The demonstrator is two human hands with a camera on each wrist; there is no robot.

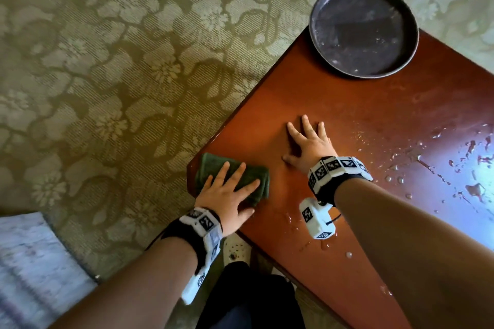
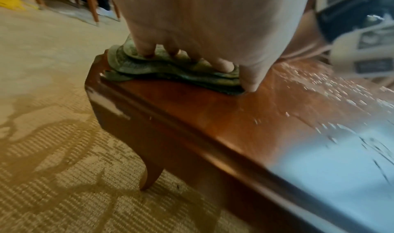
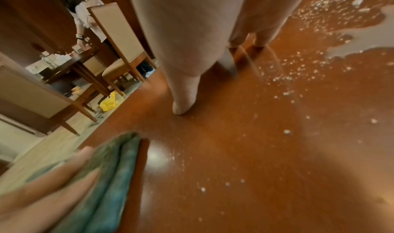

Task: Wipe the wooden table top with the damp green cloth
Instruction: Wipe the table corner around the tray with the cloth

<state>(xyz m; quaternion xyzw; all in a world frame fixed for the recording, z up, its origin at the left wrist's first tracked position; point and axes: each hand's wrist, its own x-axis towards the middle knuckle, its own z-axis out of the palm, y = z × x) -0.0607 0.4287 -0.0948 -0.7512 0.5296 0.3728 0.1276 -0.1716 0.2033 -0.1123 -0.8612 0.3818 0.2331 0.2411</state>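
Note:
A folded green cloth [image 1: 211, 168] [image 2: 132, 64] [image 3: 115, 166] lies at the near left corner of the reddish wooden table [image 1: 347, 104] [image 2: 213, 112] [image 3: 213, 152]. My left hand [image 1: 230, 189] [image 2: 192, 34] presses flat on the cloth with straight, spread fingers. To the right, my right hand [image 1: 307, 141] [image 3: 192, 34] rests flat on bare wood, fingers spread, holding nothing. Water drops and puddles [image 1: 454, 157] [image 3: 319, 43] cover the table's right part.
A dark round tray [image 1: 363, 29], wet inside, sits at the table's far corner, partly over the edge. Patterned carpet [image 1: 107, 75] [image 2: 42, 135] surrounds the table. Chairs [image 3: 119, 43], another table and another person stand in the background of the right wrist view.

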